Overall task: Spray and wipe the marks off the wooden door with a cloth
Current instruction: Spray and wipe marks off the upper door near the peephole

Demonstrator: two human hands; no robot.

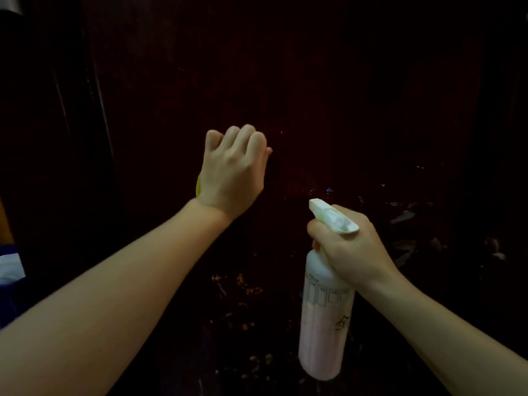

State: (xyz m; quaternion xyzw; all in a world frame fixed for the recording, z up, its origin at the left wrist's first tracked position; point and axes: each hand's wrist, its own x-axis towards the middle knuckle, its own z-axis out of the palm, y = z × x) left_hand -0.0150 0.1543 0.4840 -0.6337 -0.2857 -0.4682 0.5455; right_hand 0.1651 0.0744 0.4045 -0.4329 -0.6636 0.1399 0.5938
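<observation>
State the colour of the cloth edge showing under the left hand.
Yellow-green cloth, seen best in the head view.

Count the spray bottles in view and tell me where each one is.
1. The spray bottle is lower right, gripped by the right hand, nozzle toward the dark door. More may be hidden in the dark.

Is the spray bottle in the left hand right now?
No, the right hand grips the spray bottle by its neck, while the left hand is up against the dark wooden door.
</observation>
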